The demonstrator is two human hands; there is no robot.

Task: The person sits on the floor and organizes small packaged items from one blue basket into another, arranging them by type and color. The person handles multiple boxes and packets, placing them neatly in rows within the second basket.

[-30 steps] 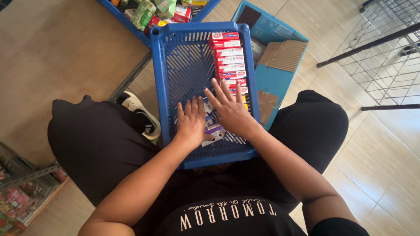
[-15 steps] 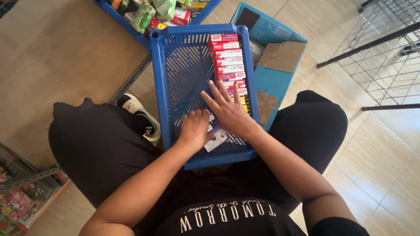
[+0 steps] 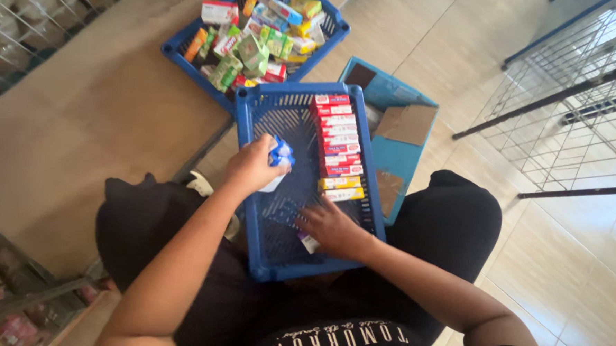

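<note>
While left hand (image 3: 251, 167) grips blue-white packet (image 3: 279, 156) (over blue crate (image 3: 263, 116)), right hand (image 3: 330, 227) flat inside

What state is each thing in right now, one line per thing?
Left hand: raised over the blue crate, closed on a small blue and white pack.
Right hand: flat in the crate, fingers on a small box.
Blue crate: on the lap, partly filled.
Row of boxes: lined along its right side.
Far crate: full of mixed packs.
Cardboard box: open.
</note>
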